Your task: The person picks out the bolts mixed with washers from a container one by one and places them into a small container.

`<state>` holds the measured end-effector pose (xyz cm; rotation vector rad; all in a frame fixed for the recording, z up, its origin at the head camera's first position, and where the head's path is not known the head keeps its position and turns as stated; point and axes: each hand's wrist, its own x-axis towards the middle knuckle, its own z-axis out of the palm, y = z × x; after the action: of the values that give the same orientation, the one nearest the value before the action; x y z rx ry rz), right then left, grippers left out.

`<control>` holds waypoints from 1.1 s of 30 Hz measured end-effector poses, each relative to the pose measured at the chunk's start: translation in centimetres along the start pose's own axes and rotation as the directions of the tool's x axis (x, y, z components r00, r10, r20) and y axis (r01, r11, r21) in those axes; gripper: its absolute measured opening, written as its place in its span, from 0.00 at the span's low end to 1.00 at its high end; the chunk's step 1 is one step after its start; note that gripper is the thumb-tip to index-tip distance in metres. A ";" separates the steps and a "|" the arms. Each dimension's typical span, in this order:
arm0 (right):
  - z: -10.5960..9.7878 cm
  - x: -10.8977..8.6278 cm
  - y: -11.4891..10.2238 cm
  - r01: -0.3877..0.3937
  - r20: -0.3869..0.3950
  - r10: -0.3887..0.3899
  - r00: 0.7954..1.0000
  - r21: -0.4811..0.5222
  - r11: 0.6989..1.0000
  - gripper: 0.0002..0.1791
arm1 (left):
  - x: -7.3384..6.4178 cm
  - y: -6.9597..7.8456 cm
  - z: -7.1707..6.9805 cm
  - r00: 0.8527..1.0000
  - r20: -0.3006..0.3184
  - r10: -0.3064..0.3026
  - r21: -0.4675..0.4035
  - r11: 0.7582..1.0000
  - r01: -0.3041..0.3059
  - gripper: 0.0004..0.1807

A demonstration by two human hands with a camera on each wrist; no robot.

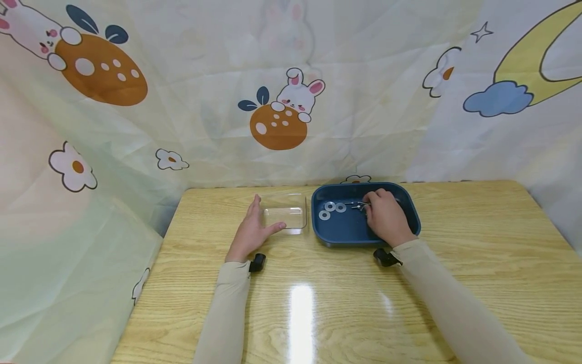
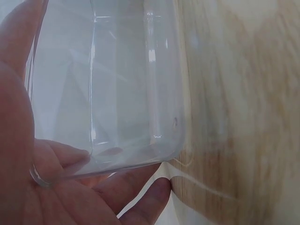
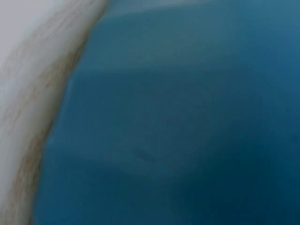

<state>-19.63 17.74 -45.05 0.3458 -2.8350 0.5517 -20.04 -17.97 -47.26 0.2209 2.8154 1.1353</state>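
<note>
A clear plastic box (image 1: 296, 218) stands on the table in the head view, and my left hand (image 1: 251, 230) holds it by its left end. The thumb lies along its near side and the fingers go round the far left corner. In the left wrist view the fingers (image 2: 126, 187) curl about an end of the box (image 2: 122, 84). My right hand (image 1: 387, 216) reaches down into a blue tray (image 1: 338, 237), its bent fingers right at several small metal screws (image 1: 359, 205). I cannot tell whether a screw is between its fingertips. Only the blurred blue tray wall (image 3: 154, 108) shows in the right wrist view.
Several flat silver washers (image 1: 330, 206) lie in the left part of the tray. Box and tray stand side by side near the back edge of the wooden table (image 1: 345, 303). Behind hangs a printed cloth (image 1: 218, 101) with rabbits and flowers. Each wrist wears a small black camera (image 1: 258, 262).
</note>
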 end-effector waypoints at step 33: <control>0.5 -0.1 -4.0 0.051 -0.089 -0.040 0.995 0.123 0.991 0.07 | -0.2 0.3 0.0 1.000 -0.005 -0.010 -0.012 1.000 0.010 0.66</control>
<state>-18.57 13.96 -44.19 0.3979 -2.7091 0.7185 -19.80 -17.80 -47.08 0.2032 2.8100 1.1519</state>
